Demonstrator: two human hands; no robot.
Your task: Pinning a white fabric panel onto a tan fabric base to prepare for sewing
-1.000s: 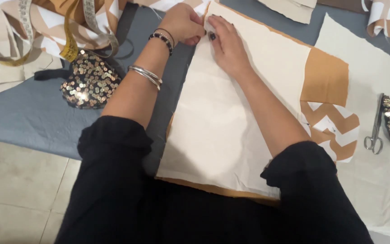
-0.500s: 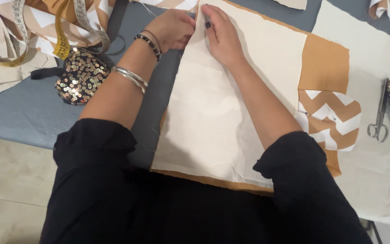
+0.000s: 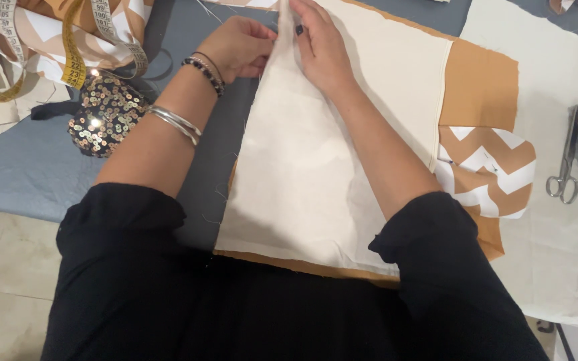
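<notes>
— Cream fabric (image 3: 302, 174), where does it lie?

— Flat on the worktop (image 3: 15, 180), in front of the person, running from the near edge up toward the far side. It sits on top of a tan fabric piece (image 3: 479, 83) that shows along its right side and as a thin strip at its near edge.

— And the hands?

— Both are at the cream fabric's far end. The left hand (image 3: 239, 47) has its grip closed in a pinch on the fabric's left edge, fingers curled. The right hand (image 3: 322, 47) lies palm down on the cloth just beside it, fingers nearly straight, pressing rather than gripping.

— What covers the worktop?

— A grey cloth on the left part, a white sheet (image 3: 563, 254) on the right part. Below the left near edge a pale tiled floor (image 3: 8, 281) shows.

— What else lies about?

— A sequined pouch (image 3: 102, 113) left of the left forearm, a measuring tape (image 3: 75, 47) looped at the far left corner over chevron-patterned fabric, a chevron piece (image 3: 486, 170) right of the cream fabric, and scissors (image 3: 565, 160) near the right edge.
</notes>
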